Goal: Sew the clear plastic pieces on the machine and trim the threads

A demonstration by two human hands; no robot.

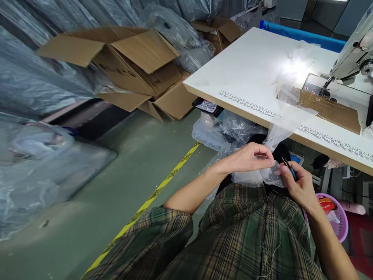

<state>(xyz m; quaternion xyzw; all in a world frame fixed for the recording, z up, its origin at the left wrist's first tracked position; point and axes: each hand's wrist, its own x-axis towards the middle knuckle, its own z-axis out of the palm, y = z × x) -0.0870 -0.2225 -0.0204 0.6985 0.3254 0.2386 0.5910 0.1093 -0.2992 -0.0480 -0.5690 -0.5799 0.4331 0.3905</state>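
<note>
My left hand (pixel 252 156) is closed in a pinch on a piece of sheer white fabric (pixel 264 173) held over my lap, just below the table's front edge. My right hand (pixel 298 184) grips small thread snips (pixel 288 167) with a blue handle, their dark blades pointing up at the fabric, and its thumb also rests on the cloth. More of the sheer fabric (pixel 287 116) trails up over the table edge toward the sewing machine (pixel 354 46) at the right.
A white work table (pixel 247 66) with a printed ruler along its front carries a brown cardboard sheet (pixel 329 109). Open cardboard boxes (pixel 131 66) and plastic-wrapped bundles (pixel 35 163) crowd the left. A yellow floor line (pixel 163 182), a pink basket (pixel 339 217) and plastic bags (pixel 224 130) lie below.
</note>
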